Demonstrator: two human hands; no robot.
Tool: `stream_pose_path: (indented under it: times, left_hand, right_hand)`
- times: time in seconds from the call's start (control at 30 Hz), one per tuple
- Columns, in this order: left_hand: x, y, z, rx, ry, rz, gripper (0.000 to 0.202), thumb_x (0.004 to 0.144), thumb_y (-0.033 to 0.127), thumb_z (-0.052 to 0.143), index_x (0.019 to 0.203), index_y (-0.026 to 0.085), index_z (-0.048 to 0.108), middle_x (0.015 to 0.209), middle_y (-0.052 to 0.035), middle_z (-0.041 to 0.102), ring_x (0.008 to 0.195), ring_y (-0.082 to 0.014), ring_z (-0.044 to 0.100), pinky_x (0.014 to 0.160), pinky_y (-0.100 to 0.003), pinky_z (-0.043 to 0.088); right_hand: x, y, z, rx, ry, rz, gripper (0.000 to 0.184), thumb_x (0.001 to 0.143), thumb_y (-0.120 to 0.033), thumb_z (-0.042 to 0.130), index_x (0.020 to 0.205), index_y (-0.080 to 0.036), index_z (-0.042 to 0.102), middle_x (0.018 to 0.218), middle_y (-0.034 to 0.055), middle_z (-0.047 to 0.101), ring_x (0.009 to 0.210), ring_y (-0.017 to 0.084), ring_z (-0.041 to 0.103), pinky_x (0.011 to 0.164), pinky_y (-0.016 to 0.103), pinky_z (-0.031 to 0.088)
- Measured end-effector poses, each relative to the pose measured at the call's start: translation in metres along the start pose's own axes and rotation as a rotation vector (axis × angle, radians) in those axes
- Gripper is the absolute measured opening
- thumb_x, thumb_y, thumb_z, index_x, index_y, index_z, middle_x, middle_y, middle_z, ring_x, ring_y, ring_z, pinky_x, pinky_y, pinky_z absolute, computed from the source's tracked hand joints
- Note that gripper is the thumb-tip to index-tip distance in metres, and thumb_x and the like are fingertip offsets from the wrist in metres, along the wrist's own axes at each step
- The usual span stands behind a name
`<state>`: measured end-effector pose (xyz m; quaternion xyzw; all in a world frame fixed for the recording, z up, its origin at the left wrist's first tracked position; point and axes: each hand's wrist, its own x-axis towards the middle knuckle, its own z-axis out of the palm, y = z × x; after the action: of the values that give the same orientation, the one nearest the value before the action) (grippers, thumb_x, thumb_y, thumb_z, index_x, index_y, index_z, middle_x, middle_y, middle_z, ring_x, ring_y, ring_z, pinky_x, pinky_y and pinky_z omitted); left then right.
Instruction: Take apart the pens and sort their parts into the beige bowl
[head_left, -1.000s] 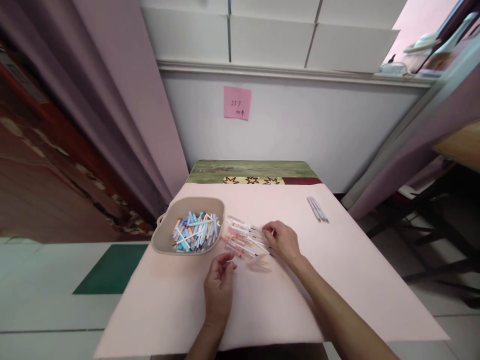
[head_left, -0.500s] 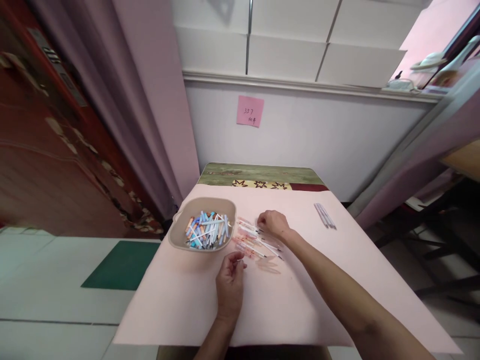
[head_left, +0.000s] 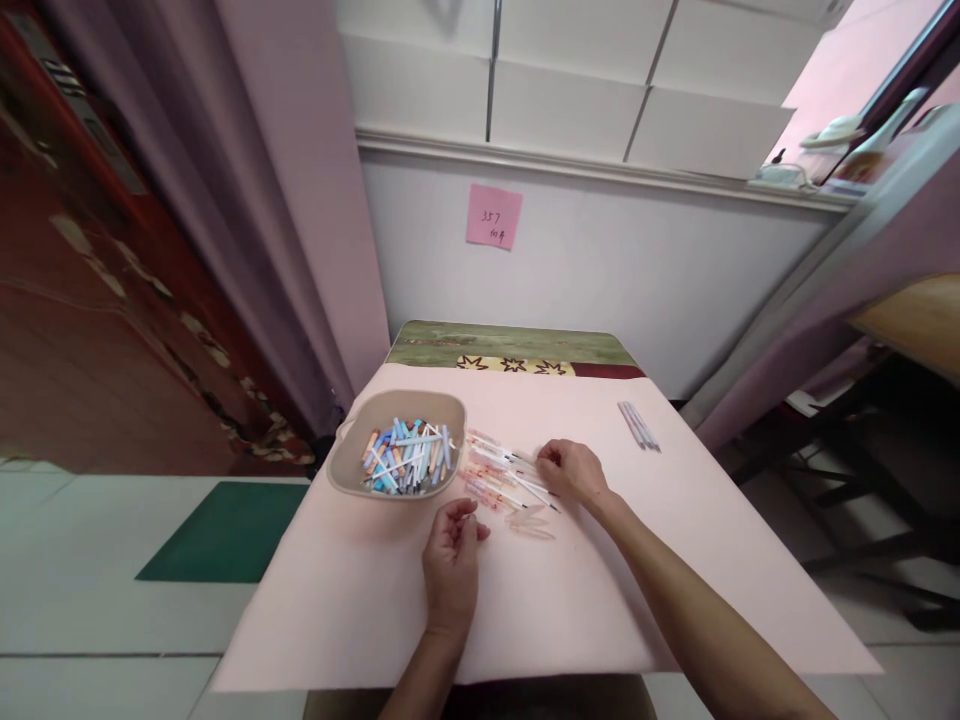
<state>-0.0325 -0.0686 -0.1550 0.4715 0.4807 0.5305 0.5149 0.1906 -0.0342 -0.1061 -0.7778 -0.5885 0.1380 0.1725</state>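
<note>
My left hand (head_left: 451, 565) hovers above the near side of the table, its fingers loosely curled toward the thumb. Whatever it may hold is too small to make out. At the right end of a spread of pen parts, my right hand (head_left: 576, 472) has its fingers pinched together, their tips hidden. The spread holds white pen refills (head_left: 534, 490) with dark tips and clear pen barrels (head_left: 484, 490) with pink-orange patterns. Several clear, pointed pieces (head_left: 531, 523) lie just below them. Left of the spread stands a beige basket (head_left: 341, 465) with many blue, white and orange pen parts (head_left: 409, 455).
A few slim, pale purple pens (head_left: 639, 426) lie side by side at the right of the pink-covered table (head_left: 570, 610). Beyond the table's patterned far edge (head_left: 517, 345) is a white wall with a pink note (head_left: 493, 217). A dark stool (head_left: 885, 500) stands at the right.
My right hand has shifted right and slightly toward me, from over the refills to their right end. My left hand stays nearly in place. The whole view has shifted slightly.
</note>
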Motion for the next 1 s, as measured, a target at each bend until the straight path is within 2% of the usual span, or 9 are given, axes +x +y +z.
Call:
stream_pose_path:
  times: [0.23, 0.43, 0.6, 0.8, 1.0]
  left_hand:
    - [0.0, -0.004, -0.001, 0.017, 0.01, 0.004, 0.024, 0.085, 0.036, 0.057, 0.102, 0.019, 0.057, 0.094, -0.0049, 0.065, 0.07, -0.0143, 0.061, 0.07, -0.03, 0.05]
    - [0.0, -0.003, -0.001, 0.007, 0.028, 0.005, 0.025, 0.085, 0.036, 0.057, 0.101, 0.018, 0.058, 0.097, -0.0066, 0.065, 0.069, -0.0142, 0.062, 0.068, -0.031, 0.052]
    - [0.0, -0.001, 0.001, -0.001, 0.03, 0.009, 0.024, 0.084, 0.036, 0.057, 0.1, 0.018, 0.058, 0.098, -0.0064, 0.064, 0.067, -0.013, 0.061, 0.067, -0.03, 0.053]
    - [0.0, 0.001, 0.002, 0.008, 0.029, 0.016, 0.022, 0.084, 0.035, 0.058, 0.099, 0.018, 0.06, 0.092, -0.0048, 0.065, 0.067, -0.0126, 0.061, 0.067, -0.028, 0.052]
    - [0.0, 0.005, 0.003, -0.001, 0.024, 0.018, 0.023, 0.083, 0.035, 0.059, 0.098, 0.018, 0.061, 0.09, -0.0052, 0.066, 0.066, -0.0124, 0.061, 0.066, -0.028, 0.052]
  right_hand:
    - [0.024, -0.035, 0.003, -0.029, 0.005, -0.096, 0.018, 0.083, -0.027, 0.054, 0.088, -0.025, 0.071, 0.093, 0.0008, 0.072, 0.082, 0.015, 0.061, 0.066, 0.023, 0.036]
    - [0.047, -0.062, 0.019, -0.039, -0.075, -0.138, 0.013, 0.079, -0.028, 0.06, 0.083, -0.026, 0.072, 0.083, -0.0007, 0.073, 0.076, 0.015, 0.062, 0.065, 0.023, 0.038]
    - [0.046, -0.053, 0.024, -0.058, -0.089, -0.111, 0.012, 0.077, -0.029, 0.062, 0.083, -0.025, 0.072, 0.081, 0.0003, 0.072, 0.075, 0.015, 0.061, 0.063, 0.023, 0.037]
    - [0.03, -0.035, 0.011, -0.057, -0.066, -0.108, 0.018, 0.083, -0.036, 0.059, 0.089, -0.025, 0.071, 0.087, 0.0007, 0.072, 0.077, 0.015, 0.061, 0.063, 0.023, 0.037]
    - [0.011, -0.051, 0.019, -0.071, -0.082, -0.192, 0.016, 0.083, -0.034, 0.058, 0.091, -0.027, 0.07, 0.089, -0.0017, 0.071, 0.079, 0.014, 0.061, 0.065, 0.022, 0.036]
